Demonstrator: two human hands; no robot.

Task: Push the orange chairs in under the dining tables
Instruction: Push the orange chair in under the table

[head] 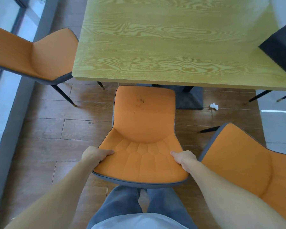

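An orange chair with grey edging stands right in front of me, facing the light wooden dining table. The front edge of its seat lies just at the table's near edge. My left hand grips the left side of its backrest, thumb on the orange front. My right hand grips the right side the same way. A second orange chair stands at the table's left end, turned toward it. A third orange chair stands at my right, pulled away from the table.
A black tissue box sits on the table's right part. A crumpled white tissue lies on the wooden floor near the table's dark base. A window and grey sill run along the left. Thin black chair legs show at the right.
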